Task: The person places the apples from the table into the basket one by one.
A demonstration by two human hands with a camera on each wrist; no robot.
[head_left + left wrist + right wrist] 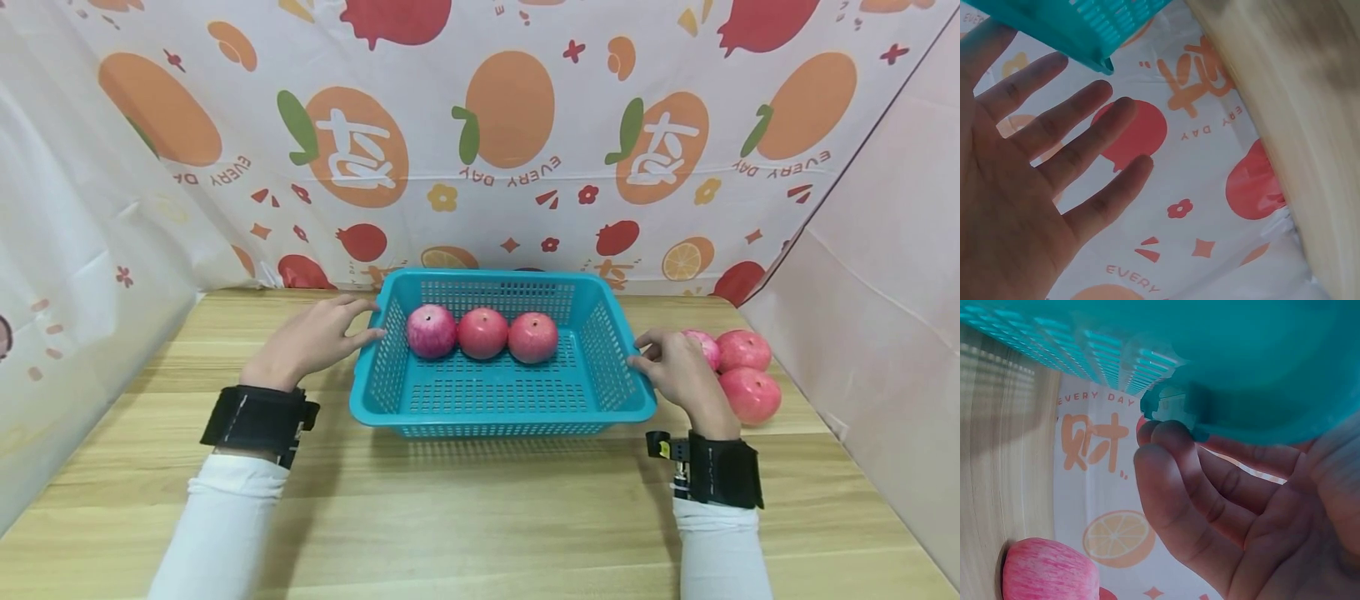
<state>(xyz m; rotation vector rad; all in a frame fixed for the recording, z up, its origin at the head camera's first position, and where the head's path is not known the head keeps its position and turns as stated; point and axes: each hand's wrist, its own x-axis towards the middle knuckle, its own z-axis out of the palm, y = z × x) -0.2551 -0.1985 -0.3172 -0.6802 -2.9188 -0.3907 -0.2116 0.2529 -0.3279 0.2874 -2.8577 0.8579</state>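
A turquoise plastic basket [487,419] with perforated walls is in the middle of the head view. Inside it, three red-pink apples [482,333] sit in a row toward the back left. My left hand [311,337] is at the basket's left rim, thumb and index finger by the edge; the left wrist view shows the other fingers spread and fairly straight below the rim. At the opposite end, my right hand [678,375] holds the right rim, its fingers [1166,481] curled up under the edge by the handle slot.
To the right of the basket, three more apples [750,396] are grouped on the wooden table [480,517], one partly hidden behind my right hand. A fruit-printed cloth [510,225] hangs along the back, and pale cloth [892,250] borders the right side.
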